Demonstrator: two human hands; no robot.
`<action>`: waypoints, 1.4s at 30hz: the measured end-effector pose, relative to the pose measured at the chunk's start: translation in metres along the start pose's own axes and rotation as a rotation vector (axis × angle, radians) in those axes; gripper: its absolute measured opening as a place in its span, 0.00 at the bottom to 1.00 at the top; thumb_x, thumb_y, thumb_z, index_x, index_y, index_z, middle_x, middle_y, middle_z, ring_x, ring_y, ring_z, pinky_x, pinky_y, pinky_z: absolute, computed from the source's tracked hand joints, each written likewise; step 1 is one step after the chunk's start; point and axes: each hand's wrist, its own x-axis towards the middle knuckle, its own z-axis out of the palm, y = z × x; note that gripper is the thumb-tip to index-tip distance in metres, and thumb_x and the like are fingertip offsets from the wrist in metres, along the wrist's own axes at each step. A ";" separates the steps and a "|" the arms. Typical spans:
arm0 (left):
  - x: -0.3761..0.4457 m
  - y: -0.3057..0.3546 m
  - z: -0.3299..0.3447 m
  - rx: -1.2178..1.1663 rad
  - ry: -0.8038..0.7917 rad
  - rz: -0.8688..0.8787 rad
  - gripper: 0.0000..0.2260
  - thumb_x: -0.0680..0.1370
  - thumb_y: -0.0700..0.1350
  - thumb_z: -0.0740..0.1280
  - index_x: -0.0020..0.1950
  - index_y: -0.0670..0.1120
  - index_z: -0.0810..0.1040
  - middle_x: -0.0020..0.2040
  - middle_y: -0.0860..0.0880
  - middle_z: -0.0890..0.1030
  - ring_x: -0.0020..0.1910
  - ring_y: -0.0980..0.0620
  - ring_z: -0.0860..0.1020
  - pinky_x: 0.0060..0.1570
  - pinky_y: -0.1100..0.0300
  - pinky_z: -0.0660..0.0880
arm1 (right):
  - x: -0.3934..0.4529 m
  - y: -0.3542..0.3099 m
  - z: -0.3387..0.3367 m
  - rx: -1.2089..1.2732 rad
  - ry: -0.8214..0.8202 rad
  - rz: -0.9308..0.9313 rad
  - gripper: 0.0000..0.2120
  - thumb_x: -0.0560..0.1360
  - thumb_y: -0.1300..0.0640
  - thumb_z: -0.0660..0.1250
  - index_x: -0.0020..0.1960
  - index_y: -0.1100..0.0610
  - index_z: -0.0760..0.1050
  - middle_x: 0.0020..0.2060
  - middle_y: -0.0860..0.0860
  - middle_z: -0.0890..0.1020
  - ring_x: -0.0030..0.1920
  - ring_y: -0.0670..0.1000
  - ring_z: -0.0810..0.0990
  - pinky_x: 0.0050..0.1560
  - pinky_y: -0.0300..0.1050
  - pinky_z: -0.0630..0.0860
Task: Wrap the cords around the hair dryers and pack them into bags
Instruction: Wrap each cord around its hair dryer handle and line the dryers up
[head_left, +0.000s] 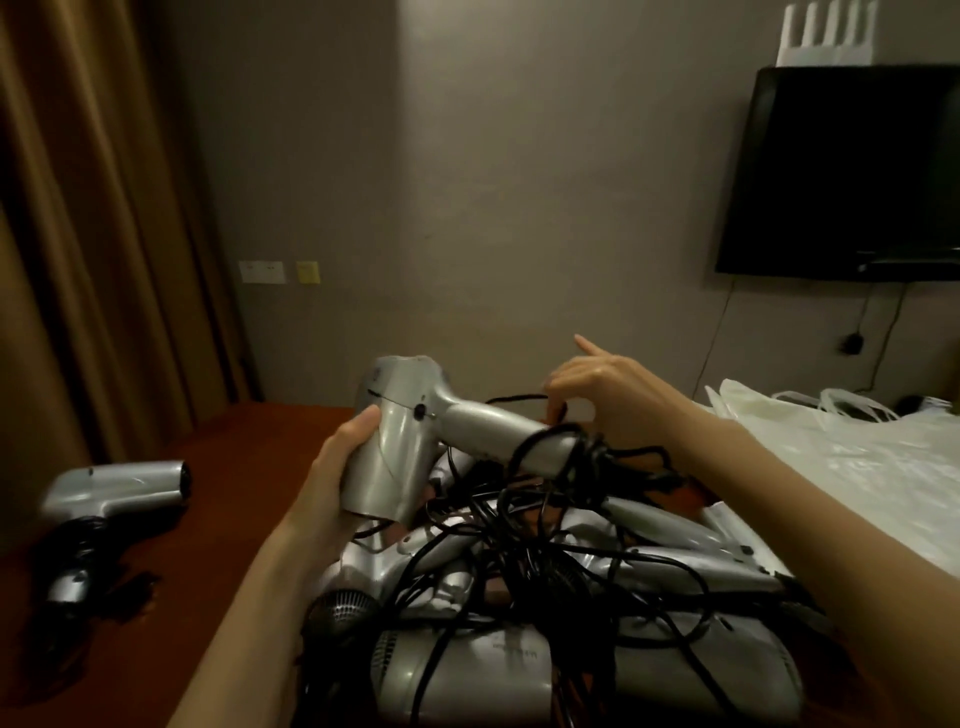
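Gripping the dryer by its barrel above the pile, the left hand holds it steady so the handle juts out. Her right hand pinches the cord, apparently looping it round that handle. Bags wait on the bed, right.

One silver plastic hair dryer is held up above a tangled pile of silver dryers, whose number I cannot tell. Left of the pile lies one more silver dryer. Right of it lie several clear plastic bags.
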 end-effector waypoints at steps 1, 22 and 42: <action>-0.001 0.005 -0.007 0.005 0.031 0.011 0.26 0.60 0.63 0.68 0.44 0.43 0.80 0.33 0.44 0.81 0.30 0.49 0.79 0.33 0.57 0.76 | 0.009 -0.001 0.000 -0.007 0.026 -0.008 0.04 0.68 0.61 0.76 0.40 0.58 0.82 0.45 0.55 0.85 0.54 0.54 0.82 0.74 0.46 0.47; -0.050 0.019 -0.107 0.182 0.481 0.218 0.35 0.64 0.68 0.67 0.61 0.46 0.80 0.50 0.42 0.85 0.49 0.43 0.83 0.46 0.49 0.78 | 0.092 -0.091 -0.021 0.467 -0.089 0.196 0.12 0.78 0.56 0.64 0.39 0.60 0.78 0.27 0.44 0.71 0.27 0.40 0.69 0.30 0.33 0.65; 0.022 -0.024 0.027 -0.183 0.177 0.014 0.27 0.68 0.59 0.67 0.60 0.42 0.78 0.43 0.43 0.84 0.37 0.46 0.83 0.38 0.54 0.80 | -0.044 -0.025 0.005 0.842 -0.014 0.438 0.12 0.79 0.57 0.62 0.51 0.57 0.84 0.24 0.51 0.76 0.25 0.42 0.73 0.33 0.31 0.69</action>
